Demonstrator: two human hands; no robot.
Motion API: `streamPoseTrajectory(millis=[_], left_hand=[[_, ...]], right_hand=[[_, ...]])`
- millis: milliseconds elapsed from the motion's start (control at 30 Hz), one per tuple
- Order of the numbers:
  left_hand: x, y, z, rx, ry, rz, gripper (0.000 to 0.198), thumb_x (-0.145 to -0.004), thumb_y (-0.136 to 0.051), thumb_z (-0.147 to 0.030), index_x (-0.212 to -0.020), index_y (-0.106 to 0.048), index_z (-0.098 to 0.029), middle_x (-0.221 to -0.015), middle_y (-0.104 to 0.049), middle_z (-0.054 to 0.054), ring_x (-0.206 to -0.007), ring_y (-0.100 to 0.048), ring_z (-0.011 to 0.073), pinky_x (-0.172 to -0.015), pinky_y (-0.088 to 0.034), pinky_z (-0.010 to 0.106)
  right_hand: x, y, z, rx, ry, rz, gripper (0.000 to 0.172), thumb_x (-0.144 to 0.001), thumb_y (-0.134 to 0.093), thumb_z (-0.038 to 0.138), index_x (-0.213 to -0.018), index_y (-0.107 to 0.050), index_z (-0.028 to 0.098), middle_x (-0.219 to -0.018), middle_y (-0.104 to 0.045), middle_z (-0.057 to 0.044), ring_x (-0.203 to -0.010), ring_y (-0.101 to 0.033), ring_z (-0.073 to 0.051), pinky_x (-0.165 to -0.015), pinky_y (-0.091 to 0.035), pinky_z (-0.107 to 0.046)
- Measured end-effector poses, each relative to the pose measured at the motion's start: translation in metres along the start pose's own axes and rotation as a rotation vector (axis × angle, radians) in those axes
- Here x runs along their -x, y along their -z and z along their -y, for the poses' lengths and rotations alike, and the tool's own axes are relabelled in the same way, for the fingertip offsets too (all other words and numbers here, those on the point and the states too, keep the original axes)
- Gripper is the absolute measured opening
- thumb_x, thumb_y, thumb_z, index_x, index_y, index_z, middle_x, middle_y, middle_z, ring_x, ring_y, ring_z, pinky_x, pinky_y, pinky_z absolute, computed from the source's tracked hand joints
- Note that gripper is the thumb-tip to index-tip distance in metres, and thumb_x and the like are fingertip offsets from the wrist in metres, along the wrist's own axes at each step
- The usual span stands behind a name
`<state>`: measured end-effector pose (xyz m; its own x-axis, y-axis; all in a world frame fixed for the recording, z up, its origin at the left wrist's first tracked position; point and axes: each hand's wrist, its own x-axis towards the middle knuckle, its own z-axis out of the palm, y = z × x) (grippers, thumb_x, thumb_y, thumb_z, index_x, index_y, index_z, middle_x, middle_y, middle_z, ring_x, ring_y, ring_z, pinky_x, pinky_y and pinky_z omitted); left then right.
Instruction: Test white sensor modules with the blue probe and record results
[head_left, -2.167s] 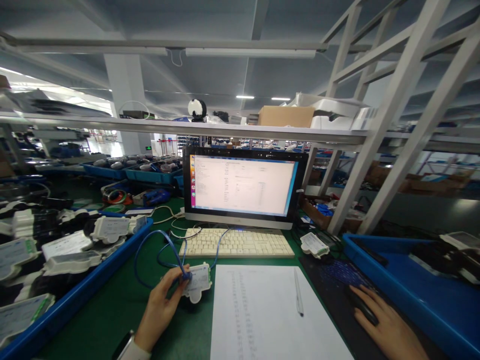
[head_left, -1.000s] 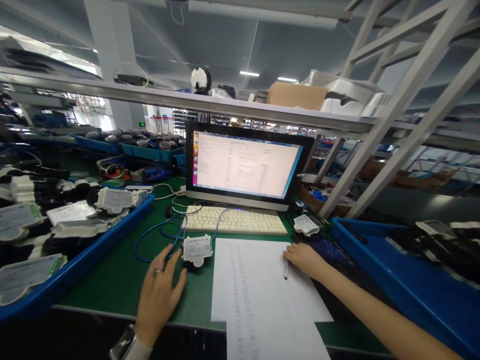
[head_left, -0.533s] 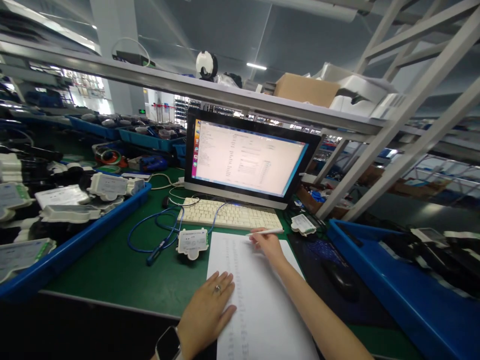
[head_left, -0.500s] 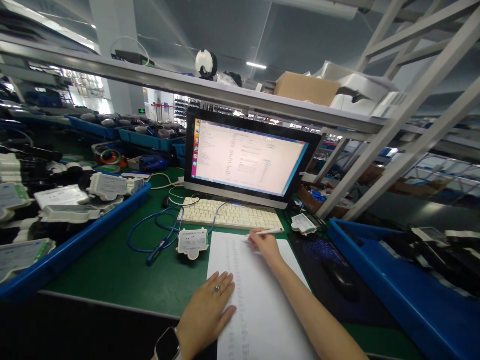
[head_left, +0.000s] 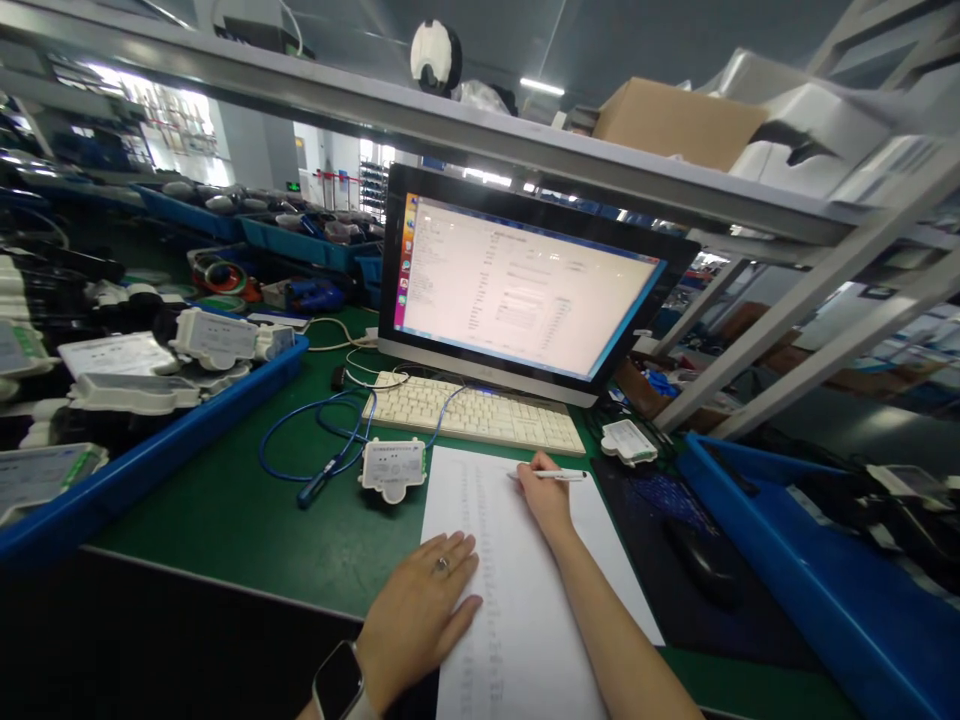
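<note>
A white pen (head_left: 564, 475) is pinched in my right hand (head_left: 546, 497), its tip at the upper part of a sheet of paper (head_left: 525, 600). Columns of small writing, too blurred to read, run down the sheet's left side. My left hand (head_left: 424, 605) lies flat on the paper's left edge with its fingers stretched out; it wears a ring, and there is a watch on the wrist. Just beyond it sits a white labelled module (head_left: 392, 470), beside a coiled blue cable (head_left: 321, 480).
A lit monitor (head_left: 517, 285) stands behind a cream keyboard (head_left: 472, 415). To the left, a blue tray (head_left: 202, 430) holds several white modules. On the right are another white module (head_left: 628, 442), a black mouse (head_left: 701, 562) and a blue bin (head_left: 795, 560). A shelf (head_left: 450, 125) crosses above.
The view has tilted down and shifted slightly. My right hand, still holding the pen, remains near the top of the sheet; my left hand stays flat on its edge.
</note>
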<state>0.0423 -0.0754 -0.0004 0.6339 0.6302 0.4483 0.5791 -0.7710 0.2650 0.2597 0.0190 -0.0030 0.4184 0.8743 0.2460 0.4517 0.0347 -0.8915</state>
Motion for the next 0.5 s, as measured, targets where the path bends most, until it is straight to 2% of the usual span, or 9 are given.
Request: streamPoseTrajectory(millis=[200,500], left_hand=[[0.0011,-0.0020,0.0004,0.028,0.021,0.016,0.032,-0.087,-0.050,-0.030,-0.115,-0.054,-0.016,-0.124,-0.057,0.009,-0.115,-0.053,0.0228,-0.097,-0.046,0.040],[0.0021,-0.0031,-0.0002,0.038,0.032,0.007,0.033,-0.086,-0.051,-0.029,-0.116,-0.054,-0.016,-0.124,-0.057,0.008,-0.115,-0.053,0.0219,-0.097,-0.045,0.040]], right_hand=[[0.0004,0.0004,-0.0030,0.006,0.009,0.039,0.020,-0.063,-0.049,0.031,-0.051,-0.035,0.024,-0.041,-0.046,0.007,-0.044,-0.042,-0.014,-0.047,-0.032,-0.025],[0.0001,0.0014,-0.0011,0.039,0.016,0.027,0.020,-0.062,-0.049,0.030,-0.050,-0.034,0.024,-0.040,-0.044,0.007,-0.044,-0.043,-0.014,-0.047,-0.032,-0.025]])
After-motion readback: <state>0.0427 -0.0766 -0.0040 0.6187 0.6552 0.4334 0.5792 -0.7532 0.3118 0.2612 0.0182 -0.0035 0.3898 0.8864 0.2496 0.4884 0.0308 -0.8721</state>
